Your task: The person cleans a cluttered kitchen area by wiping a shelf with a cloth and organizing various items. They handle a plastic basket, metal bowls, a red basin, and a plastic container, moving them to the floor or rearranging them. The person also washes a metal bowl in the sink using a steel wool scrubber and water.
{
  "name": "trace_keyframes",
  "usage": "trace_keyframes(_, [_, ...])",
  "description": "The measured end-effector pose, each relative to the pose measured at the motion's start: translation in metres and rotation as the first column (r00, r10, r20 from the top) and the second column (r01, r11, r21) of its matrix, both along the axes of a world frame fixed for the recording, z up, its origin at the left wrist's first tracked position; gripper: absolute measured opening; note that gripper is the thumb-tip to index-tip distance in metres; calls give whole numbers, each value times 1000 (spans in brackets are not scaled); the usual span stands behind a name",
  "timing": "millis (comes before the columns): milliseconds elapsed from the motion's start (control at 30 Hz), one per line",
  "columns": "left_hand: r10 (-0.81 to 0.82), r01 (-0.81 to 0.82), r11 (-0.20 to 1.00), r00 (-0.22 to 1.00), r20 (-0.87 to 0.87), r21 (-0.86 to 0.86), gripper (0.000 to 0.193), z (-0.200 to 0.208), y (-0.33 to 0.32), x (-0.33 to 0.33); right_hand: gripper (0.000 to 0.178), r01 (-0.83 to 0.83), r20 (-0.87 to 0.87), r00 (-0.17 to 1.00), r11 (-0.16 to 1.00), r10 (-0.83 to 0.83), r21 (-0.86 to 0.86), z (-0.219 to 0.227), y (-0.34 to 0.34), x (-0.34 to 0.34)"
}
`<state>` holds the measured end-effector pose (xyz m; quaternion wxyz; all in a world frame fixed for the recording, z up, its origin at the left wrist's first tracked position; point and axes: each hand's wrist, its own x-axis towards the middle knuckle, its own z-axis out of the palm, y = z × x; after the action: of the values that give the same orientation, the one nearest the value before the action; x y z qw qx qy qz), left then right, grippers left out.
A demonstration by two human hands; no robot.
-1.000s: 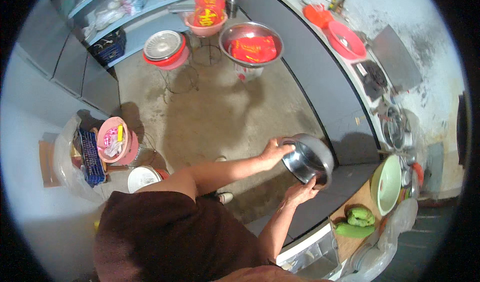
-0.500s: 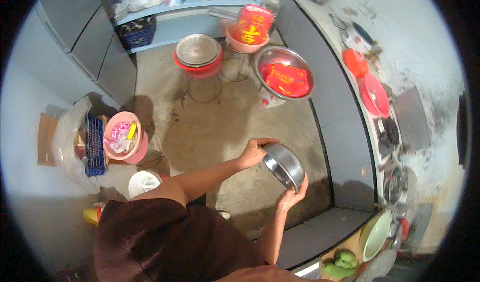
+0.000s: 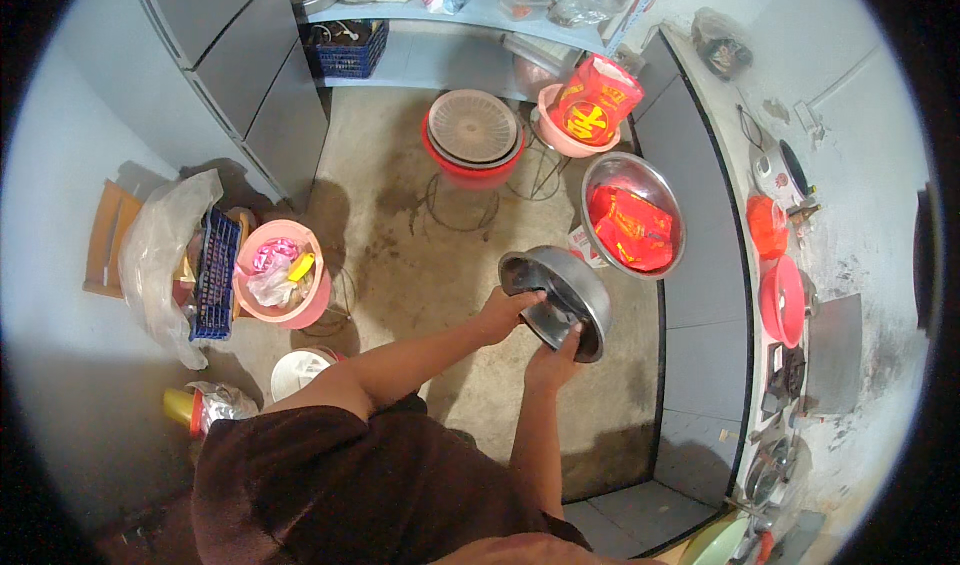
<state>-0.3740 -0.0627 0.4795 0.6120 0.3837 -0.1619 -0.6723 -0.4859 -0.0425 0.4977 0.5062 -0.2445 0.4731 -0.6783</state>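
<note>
Between my two hands is a metal bowl (image 3: 588, 280), held in the air and tilted on its side, its opening facing toward me. My left hand (image 3: 508, 315) grips the rim on the left, thumb inside the bowl. Lower down, my right hand (image 3: 555, 363) grips the near part of the rim, its thumb also inside. Just beyond the bowl, to the right, a large steel basin (image 3: 597, 177) holds red packages (image 3: 632, 230).
A red tub (image 3: 470, 177) topped by a round strainer lid stands ahead on a wire stand. Next to it, a pink basin (image 3: 553, 137) holds a red bag (image 3: 597, 100). At left are a pink bucket (image 3: 312, 300) and a blue crate (image 3: 215, 275). A counter (image 3: 700, 305) runs along the right.
The bowl has turned so its opening now faces me, and both thumbs have come inside its rim. My view has shifted, bringing the bowl closer to the steel basin in the picture.
</note>
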Motion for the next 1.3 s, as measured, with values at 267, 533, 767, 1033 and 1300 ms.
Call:
trace_keyframes(267, [157,-57,977,844,514,-205,26,-66,-27,51,41,-270,-531,828,958,180,-97,-11,-33,-17])
trace_keyframes(533, [248,-62,956,697,673,-288,25,-3,-61,39,32,-348,-750,645,931,149,-114,-26,-80,-52])
trace_keyframes(767, [244,-209,965,936,255,-157,18,-23,-80,-30,29,-352,-497,804,935,326,45,-8,-112,-70])
trace_keyframes(1033, [346,-129,932,591,729,-338,21,-37,-89,3,37,-496,-746,559,867,361,47,-36,-140,-95])
trace_keyframes(1300, [303,-337,940,892,335,48,29,9,-82,3,32,-410,-361,855,912,373,-28,-37,-136,-34])
